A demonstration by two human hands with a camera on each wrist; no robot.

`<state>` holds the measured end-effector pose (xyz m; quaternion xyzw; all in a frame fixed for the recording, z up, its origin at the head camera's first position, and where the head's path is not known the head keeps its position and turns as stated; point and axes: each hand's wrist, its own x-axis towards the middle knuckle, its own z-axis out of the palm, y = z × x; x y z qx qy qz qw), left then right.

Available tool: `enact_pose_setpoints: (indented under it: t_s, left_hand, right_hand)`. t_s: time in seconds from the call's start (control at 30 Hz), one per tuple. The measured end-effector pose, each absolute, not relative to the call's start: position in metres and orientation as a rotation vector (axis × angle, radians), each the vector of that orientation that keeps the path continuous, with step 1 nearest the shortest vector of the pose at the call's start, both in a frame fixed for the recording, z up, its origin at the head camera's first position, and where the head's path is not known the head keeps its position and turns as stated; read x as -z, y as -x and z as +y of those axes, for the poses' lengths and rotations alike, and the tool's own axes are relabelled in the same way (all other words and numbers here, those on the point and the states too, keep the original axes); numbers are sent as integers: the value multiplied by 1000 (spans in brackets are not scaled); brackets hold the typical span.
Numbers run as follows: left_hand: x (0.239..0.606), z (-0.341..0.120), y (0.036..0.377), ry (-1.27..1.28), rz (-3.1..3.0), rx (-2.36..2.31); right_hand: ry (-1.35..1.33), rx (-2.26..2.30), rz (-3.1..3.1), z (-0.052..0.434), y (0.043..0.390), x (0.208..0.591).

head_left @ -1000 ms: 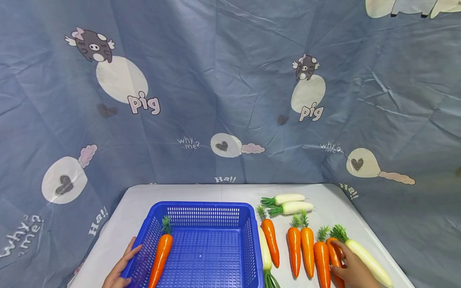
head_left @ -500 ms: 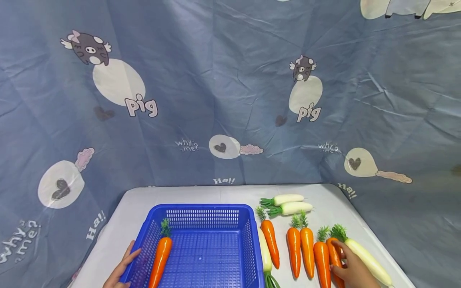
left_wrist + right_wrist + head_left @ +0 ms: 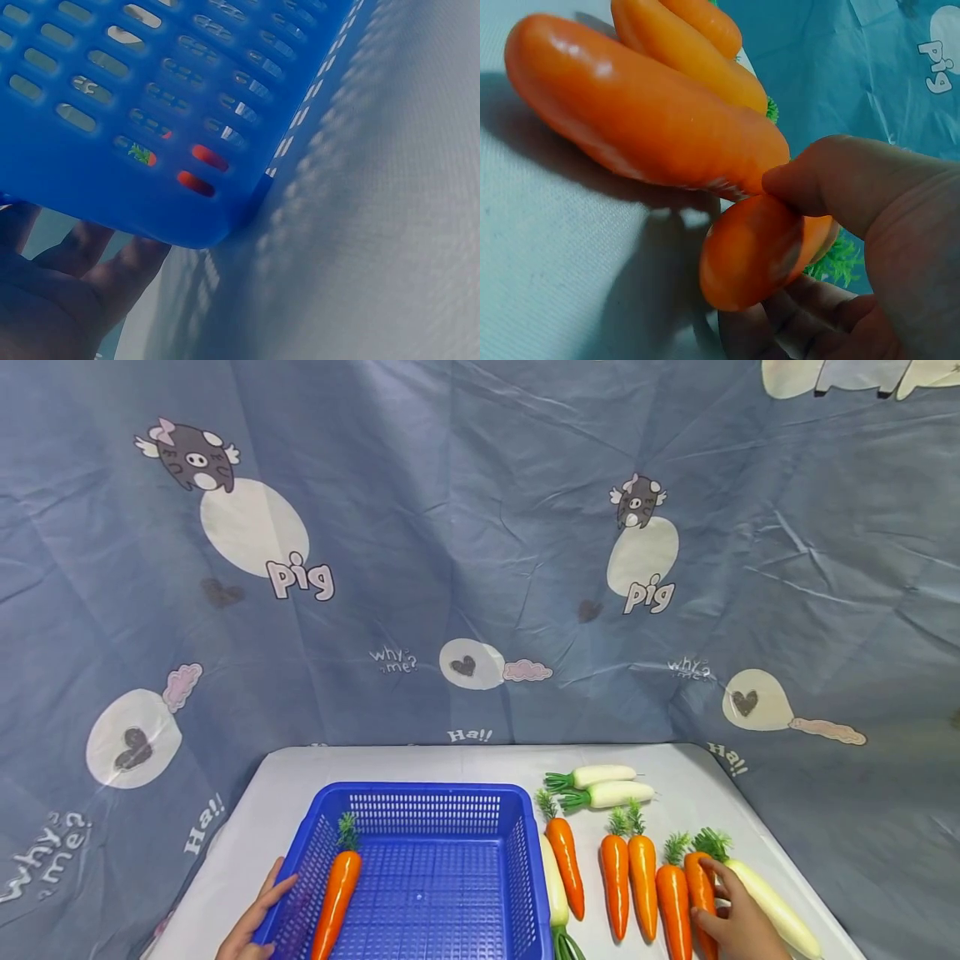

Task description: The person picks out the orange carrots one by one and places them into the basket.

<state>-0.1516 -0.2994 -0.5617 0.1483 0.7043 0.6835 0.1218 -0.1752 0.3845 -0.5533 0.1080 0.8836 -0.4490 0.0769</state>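
Right hand [image 3: 738,922]: grasps the rightmost carrot [image 3: 701,893] of the row on the table [image 3: 675,777], thumb over the top and fingers curled beneath, as the right wrist view [image 3: 761,255] shows. The carrot lies between a neighbouring carrot [image 3: 673,902] and a long white radish [image 3: 772,906], touching or nearly touching both.

Left hand [image 3: 255,922]: released, fingers straight, laid flat against the outer left wall of the blue basket [image 3: 427,793]; the left wrist view shows the fingers [image 3: 112,262] at the basket's lower edge.

Handling note, as a judgement: the held carrot sits tight among its neighbours, so a straight upward lift looks safest, to avoid rolling the carrot beside it or nudging the radish. The grip is near the thick middle, which should keep it level. The flat left hand seems well placed to steady the light basket.

Count:
- Carrots: six. One inside the basket [image 3: 335,893], along its left wall, leaves pointing away. Five on the table: one just right of the basket [image 3: 566,864], a touching pair [image 3: 628,881], the neighbour, and the held one.
- White radishes: four. Two side by side at the far edge [image 3: 603,783], one against the basket's right wall [image 3: 553,889], one at far right.
- Baskets: one.
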Motion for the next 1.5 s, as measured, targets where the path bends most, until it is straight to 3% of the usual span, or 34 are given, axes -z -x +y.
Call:
enact_pose_setpoints:
  t_s: [0.2, 0.43, 0.8, 1.5]
  left_hand:
    - [564, -302, 158, -576, 2124, -1962]
    - [578, -306, 167, -929, 2059, -2032]
    - [574, -305, 165, -831, 2047, -2036]
    - [575, -307, 167, -882, 2024, -2030]
  right_hand:
    - [-392, 1317, 2616, 377, 177, 544]
    - [-384, 1455, 2514, 373, 177, 535]
    - [-364, 1471, 2542, 359, 178, 528]
    - [-338, 1451, 2571, 333, 180, 513]
